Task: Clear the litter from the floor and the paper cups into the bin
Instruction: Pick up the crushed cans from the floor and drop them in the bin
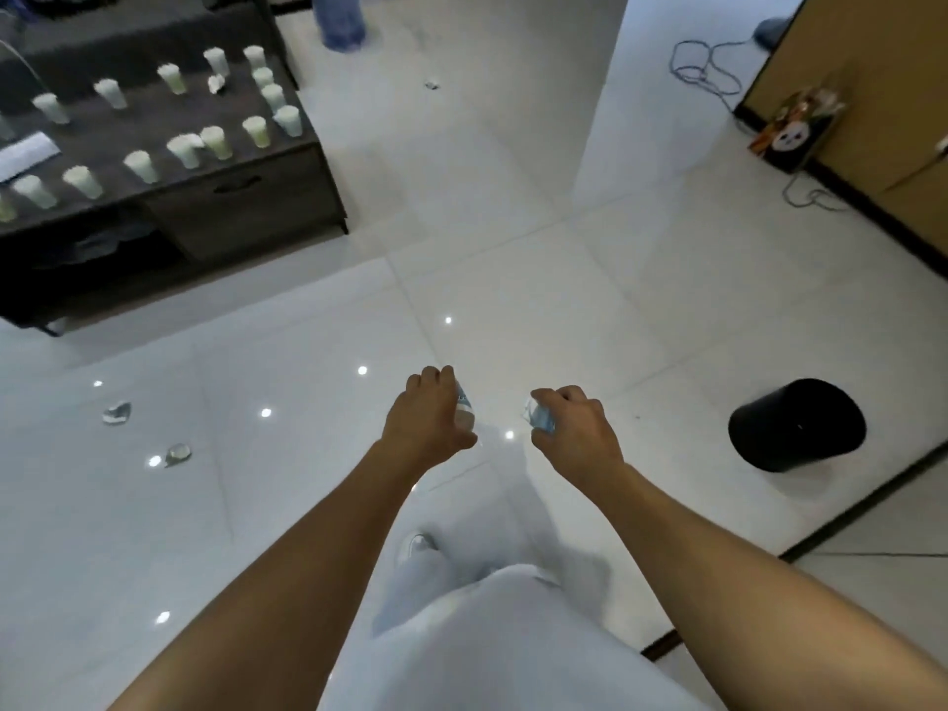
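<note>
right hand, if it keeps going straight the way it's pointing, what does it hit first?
The right hand, gripping a crumpled wrapper, points forward and slightly left over the white tiled floor. That line looks free. The black bin stands off to its right, outside the line. Depth is unclear from this one view.

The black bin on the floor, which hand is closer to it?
Right. The right hand, gripping crumpled litter, is on the side of the black bin, with bare floor between them. The left hand, also gripping litter, is farther off, beyond the right hand.
</note>
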